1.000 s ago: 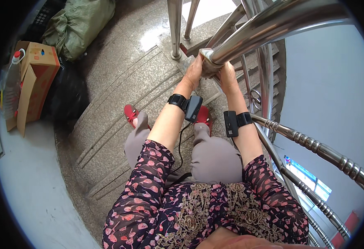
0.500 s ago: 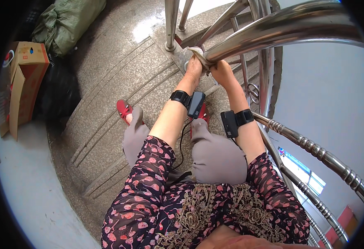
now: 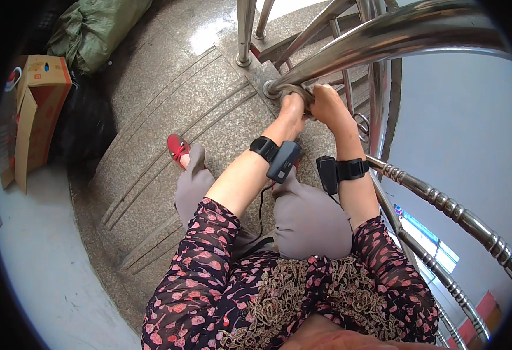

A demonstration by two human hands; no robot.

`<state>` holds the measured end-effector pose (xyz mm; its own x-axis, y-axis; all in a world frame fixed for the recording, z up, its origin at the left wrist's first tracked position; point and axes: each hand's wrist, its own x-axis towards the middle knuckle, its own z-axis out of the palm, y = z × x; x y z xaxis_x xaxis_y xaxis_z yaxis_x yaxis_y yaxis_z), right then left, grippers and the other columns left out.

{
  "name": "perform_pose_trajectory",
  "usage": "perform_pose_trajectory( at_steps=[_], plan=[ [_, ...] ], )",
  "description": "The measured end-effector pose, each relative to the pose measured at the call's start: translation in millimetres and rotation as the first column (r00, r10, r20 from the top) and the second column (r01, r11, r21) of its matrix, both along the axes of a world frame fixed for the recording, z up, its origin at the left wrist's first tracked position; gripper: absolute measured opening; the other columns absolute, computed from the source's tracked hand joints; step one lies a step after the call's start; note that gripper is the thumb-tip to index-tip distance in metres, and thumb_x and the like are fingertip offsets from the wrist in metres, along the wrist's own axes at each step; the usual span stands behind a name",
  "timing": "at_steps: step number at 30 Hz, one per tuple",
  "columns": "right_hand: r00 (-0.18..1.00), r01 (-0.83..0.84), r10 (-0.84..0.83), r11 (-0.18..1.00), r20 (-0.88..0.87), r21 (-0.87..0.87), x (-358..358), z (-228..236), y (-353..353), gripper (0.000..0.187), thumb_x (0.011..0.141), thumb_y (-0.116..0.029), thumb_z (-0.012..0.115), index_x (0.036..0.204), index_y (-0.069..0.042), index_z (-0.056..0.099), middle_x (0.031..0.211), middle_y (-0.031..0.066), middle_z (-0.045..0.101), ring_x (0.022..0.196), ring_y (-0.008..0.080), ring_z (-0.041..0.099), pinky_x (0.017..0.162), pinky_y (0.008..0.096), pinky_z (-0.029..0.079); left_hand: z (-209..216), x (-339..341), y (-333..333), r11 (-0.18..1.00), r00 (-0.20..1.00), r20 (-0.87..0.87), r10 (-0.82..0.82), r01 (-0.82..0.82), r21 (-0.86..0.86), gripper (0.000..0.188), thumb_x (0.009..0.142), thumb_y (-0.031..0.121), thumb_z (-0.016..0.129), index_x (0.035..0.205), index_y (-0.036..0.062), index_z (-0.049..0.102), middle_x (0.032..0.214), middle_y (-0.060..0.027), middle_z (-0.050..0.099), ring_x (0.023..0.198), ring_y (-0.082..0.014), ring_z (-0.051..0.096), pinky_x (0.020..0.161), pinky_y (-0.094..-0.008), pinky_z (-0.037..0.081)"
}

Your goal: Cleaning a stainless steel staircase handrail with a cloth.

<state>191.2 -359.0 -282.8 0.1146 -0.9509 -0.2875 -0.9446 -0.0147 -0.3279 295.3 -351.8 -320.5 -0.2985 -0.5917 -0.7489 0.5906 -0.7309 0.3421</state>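
A greyish-brown cloth is looped around a shiny metal railing post, a short way from the post's round base on the stair. My left hand is closed on the cloth at the post's near left side. Close beside it on the right, my right hand grips the cloth's other end, with its fingers curled inward. The fingertips of both hands are partly hidden behind the cloth and the post. Each of my wrists wears a black strap with a small box.
Speckled stone steps curve away under my feet. More metal railing runs along the right, above a drop to a lower level. To the left stand an open cardboard box, a black plastic bag and a green woven sack.
Both hands have shifted right and slightly nearer with the cloth. The post's base, hidden before behind the left hand and cloth, now shows.
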Motion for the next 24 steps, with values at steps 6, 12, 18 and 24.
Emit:
perform_pose_trajectory(
  at_steps=[6,12,18,24],
  plan=[
    [0.989,-0.085,0.084,0.996,-0.123,-0.008,-11,37,35,0.012,0.074,-0.001,0.064,0.084,0.003,0.061,0.093,0.0290,0.059,0.089,0.0450,0.061,0.077,0.0473,0.052,11,-9,26,0.968,0.974,-0.050,-0.222,0.215,-0.129,0.028,0.098,0.019,0.036,0.099,0.0019,0.058,0.082,-0.0111,0.063,0.067,-0.0227,0.061,0.055,-0.0372,0.051],
    [0.963,-0.118,0.128,0.991,-0.237,0.056,-13,71,62,0.009,0.077,-0.003,0.058,0.085,0.002,0.061,0.088,0.0242,0.057,0.087,0.0429,0.058,0.078,0.0461,0.048,29,-1,47,0.908,0.892,-0.187,-0.412,0.384,-0.168,0.023,0.098,0.017,0.043,0.098,0.0032,0.061,0.088,-0.0080,0.064,0.069,-0.0194,0.061,0.059,-0.0353,0.052],
    [0.965,-0.202,0.212,0.976,0.153,-0.076,5,87,65,0.015,0.080,-0.012,0.060,0.086,0.002,0.063,0.088,0.0195,0.060,0.085,0.0384,0.059,0.074,0.0457,0.046,36,39,46,0.917,0.908,-0.180,-0.379,0.342,-0.205,0.024,0.100,0.023,0.044,0.104,0.0065,0.062,0.094,-0.0070,0.065,0.080,-0.0178,0.063,0.064,-0.0334,0.053],
    [0.956,-0.037,0.114,0.961,0.269,-0.274,26,90,49,0.015,0.081,-0.006,0.064,0.094,0.000,0.064,0.090,0.0168,0.062,0.079,0.0341,0.062,0.069,0.0383,0.048,48,85,49,0.989,0.989,-0.085,-0.118,0.110,-0.097,0.029,0.101,0.019,0.038,0.118,0.0049,0.057,0.112,-0.0096,0.062,0.103,-0.0192,0.060,0.090,-0.0397,0.049]
  ],
)
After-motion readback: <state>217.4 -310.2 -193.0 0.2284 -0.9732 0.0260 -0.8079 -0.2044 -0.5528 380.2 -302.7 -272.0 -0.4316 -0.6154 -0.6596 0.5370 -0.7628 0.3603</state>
